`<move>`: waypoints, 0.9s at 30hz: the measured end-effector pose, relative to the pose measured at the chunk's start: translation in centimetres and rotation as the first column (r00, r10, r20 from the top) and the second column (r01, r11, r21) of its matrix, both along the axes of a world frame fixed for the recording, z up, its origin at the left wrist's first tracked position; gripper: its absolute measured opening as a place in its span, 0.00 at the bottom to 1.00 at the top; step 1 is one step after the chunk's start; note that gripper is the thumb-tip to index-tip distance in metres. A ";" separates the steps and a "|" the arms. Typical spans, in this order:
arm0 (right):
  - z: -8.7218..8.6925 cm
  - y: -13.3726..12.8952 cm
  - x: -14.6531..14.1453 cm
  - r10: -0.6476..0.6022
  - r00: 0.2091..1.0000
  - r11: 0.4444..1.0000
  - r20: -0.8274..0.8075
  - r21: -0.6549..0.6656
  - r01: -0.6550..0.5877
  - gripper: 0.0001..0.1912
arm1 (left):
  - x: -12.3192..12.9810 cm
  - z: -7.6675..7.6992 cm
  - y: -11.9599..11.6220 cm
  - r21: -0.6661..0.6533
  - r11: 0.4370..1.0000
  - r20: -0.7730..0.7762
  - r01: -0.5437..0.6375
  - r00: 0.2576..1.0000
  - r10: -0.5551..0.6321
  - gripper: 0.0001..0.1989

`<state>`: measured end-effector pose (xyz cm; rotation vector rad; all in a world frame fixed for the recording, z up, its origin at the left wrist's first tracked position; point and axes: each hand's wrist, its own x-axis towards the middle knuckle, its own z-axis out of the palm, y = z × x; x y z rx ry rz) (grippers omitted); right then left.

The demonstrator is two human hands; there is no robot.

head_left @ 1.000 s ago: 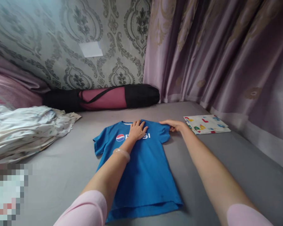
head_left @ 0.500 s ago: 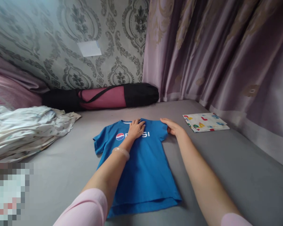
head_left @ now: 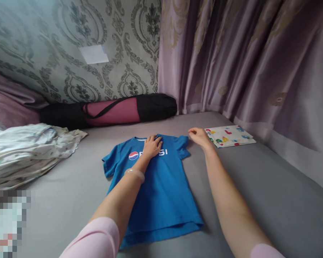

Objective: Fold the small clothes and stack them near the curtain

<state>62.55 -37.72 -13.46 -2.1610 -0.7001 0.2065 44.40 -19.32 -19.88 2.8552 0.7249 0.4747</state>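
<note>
Blue Pepsi T-shirt (head_left: 161,197) lies front up on the grey bedsheet (head_left: 258,186), right before us, its hem (head_left: 161,233) nearest and its collar (head_left: 140,139) pointing away. The hem's two layers do not line up: the lower one shows as a strip below the upper. Up from there the body is mostly smooth, with soft shading and shallow ripples under our left forearm, which wears a pale bangle (head_left: 135,174).

Across the chest we see a round red, white and blue emblem (head_left: 133,155) and white lettering (head_left: 163,152), its middle covered by our left hand (head_left: 152,146). That hand lies spread and flat, pressing the cloth without gripping it.

Our right hand (head_left: 200,138) has just come off the sleeve (head_left: 182,147) on its side. Half a second ago it had the cuff drawn out; now its fingers are curled with the tips drawn close, no cloth showing between them, just beside the sleeve. We cannot tell whether the tips fully meet. As we judge it, only the left hand now steadies the shirt, and the freed sleeve sits puckered, while the opposite sleeve (head_left: 111,161) lies spread.

Farther off are a folded letter-print cloth (head_left: 230,136) and a black-and-maroon strapped bag (head_left: 111,111) along the wall.
</note>
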 end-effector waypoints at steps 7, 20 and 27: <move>-3.4 1.0 0.4 -0.068 0.987 0.990 -0.144 -0.134 0.049 0.11 | 0.1 -0.3 0.4 -0.051 0.999 0.050 0.010 0.999 -0.007 0.21; -2.6 -1.1 -2.4 0.023 0.974 0.994 -0.225 -0.098 -0.046 0.09 | -6.5 4.3 0.9 -0.274 0.931 0.032 0.241 0.970 -0.241 0.27; 0.9 -7.9 -10.4 0.374 0.927 0.926 -0.009 -0.048 -0.374 0.08 | -19.7 7.4 -2.1 -0.295 0.897 0.008 0.329 0.940 -0.342 0.25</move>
